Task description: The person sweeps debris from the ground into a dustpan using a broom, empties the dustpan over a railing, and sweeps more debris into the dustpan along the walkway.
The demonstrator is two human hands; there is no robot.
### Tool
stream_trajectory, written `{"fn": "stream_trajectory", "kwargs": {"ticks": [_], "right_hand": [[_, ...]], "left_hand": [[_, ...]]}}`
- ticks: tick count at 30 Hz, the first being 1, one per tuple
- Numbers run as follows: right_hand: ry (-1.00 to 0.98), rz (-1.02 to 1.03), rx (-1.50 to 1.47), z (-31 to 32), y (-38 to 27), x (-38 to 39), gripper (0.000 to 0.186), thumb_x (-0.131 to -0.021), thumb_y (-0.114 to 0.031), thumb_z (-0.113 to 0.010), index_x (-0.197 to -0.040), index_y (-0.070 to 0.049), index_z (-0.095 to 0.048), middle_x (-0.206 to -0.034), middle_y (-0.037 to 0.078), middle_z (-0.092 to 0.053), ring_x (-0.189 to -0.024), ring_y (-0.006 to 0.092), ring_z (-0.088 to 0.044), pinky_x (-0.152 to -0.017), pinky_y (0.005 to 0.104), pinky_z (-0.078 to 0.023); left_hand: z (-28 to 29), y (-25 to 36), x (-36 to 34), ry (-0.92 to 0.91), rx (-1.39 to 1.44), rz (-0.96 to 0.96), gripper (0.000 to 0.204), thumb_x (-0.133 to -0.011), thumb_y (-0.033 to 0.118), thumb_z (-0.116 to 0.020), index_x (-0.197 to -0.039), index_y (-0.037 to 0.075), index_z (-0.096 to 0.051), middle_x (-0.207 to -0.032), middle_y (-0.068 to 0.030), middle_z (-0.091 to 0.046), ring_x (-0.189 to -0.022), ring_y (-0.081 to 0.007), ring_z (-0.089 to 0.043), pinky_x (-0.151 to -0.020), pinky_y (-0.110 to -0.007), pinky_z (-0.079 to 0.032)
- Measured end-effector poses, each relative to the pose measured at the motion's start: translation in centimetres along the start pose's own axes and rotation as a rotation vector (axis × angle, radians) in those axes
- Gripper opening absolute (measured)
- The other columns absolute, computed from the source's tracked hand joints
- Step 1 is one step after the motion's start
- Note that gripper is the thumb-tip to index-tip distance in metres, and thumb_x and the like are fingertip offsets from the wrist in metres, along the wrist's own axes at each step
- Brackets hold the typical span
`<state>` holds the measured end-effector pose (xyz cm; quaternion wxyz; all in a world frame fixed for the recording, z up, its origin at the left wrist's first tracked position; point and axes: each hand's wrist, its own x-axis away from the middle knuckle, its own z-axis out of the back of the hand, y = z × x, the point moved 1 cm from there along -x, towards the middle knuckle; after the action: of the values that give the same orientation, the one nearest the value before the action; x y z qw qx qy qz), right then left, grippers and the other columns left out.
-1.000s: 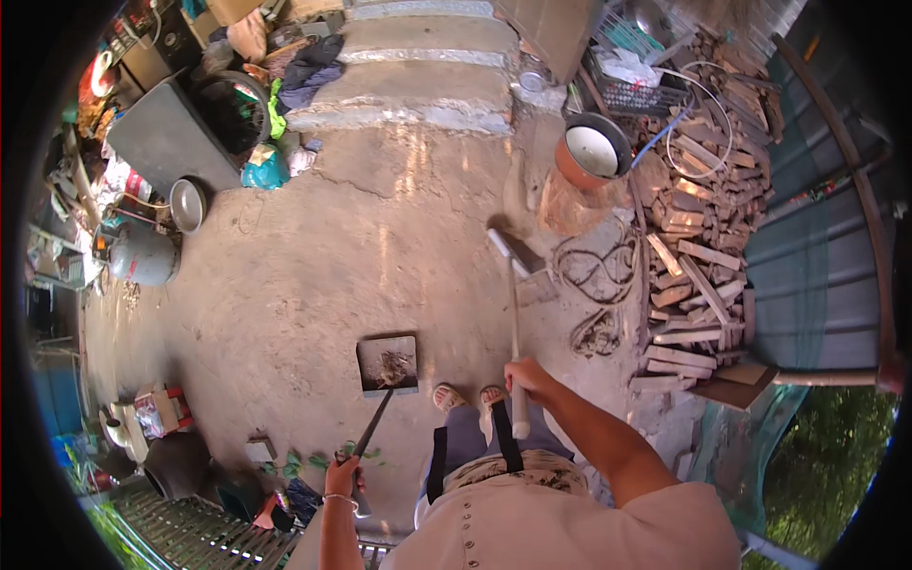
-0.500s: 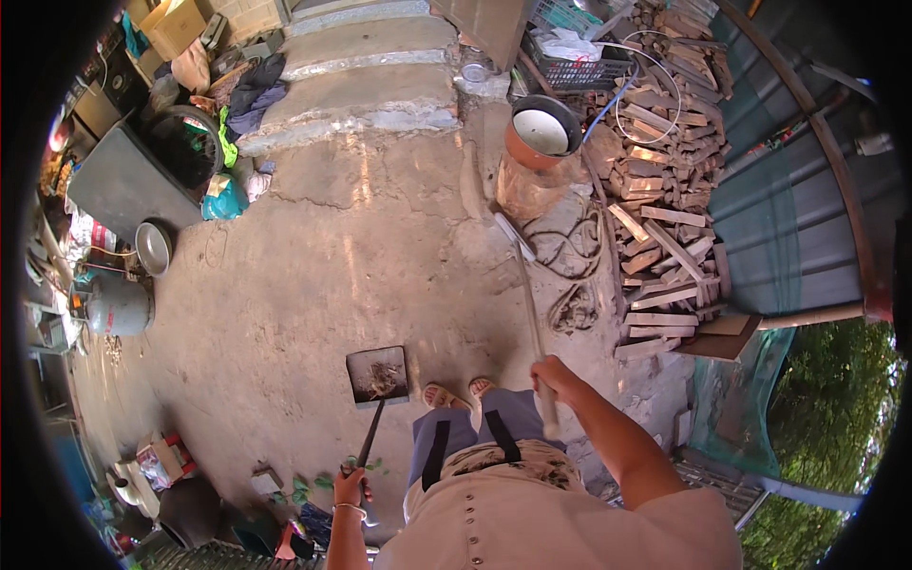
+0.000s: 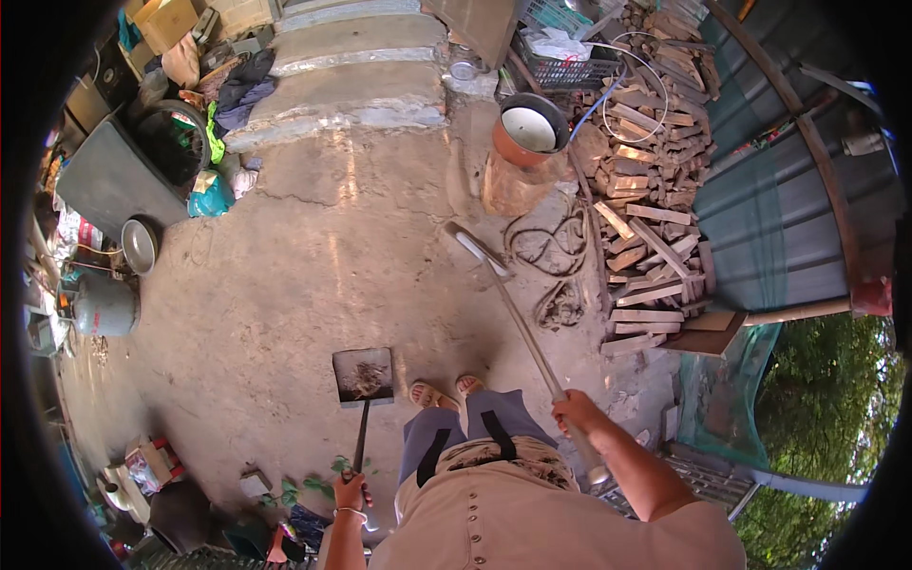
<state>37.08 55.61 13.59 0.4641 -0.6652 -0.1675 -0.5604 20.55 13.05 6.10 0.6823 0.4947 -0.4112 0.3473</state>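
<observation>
My left hand is closed around the long black handle of a dustpan, which rests on the concrete floor just left of my feet. A small heap of brownish debris lies in the pan. In my right hand is a broom, its long pale stick gripped near the upper end. The stick slants forward and left to a narrow head with a whitish strip, down at the floor in front of the coiled hose. The broom head and the dustpan are well apart.
Ahead are concrete steps. Split firewood is stacked along the right, beside a reddish-brown pot with a pale inside. A gas cylinder and a metal bowl stand at left. Leafy plants grow near my left hand.
The broom head has swung left and a little nearer, while my right hand has moved right and toward me. My left hand still holds the dustpan; the whole view has shifted slightly.
</observation>
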Motion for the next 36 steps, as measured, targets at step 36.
{"fn": "stream_trajectory", "kwargs": {"ticks": [36], "right_hand": [[-0.514,-0.034,-0.213,-12.8,-4.9,-5.4,0.012,-0.070,-0.006,-0.052,-0.060,-0.005,-0.047,-0.055,0.005,-0.045,-0.046,0.0140,-0.045,-0.043,0.0266,-0.038]], "left_hand": [[-0.3,-1.8,0.3,0.038,-0.026,0.007,0.014,-0.071,0.009,-0.054,-0.076,0.008,-0.042,-0.054,-0.0062,-0.044,-0.030,-0.0162,-0.041,-0.025,-0.029,-0.031]]}}
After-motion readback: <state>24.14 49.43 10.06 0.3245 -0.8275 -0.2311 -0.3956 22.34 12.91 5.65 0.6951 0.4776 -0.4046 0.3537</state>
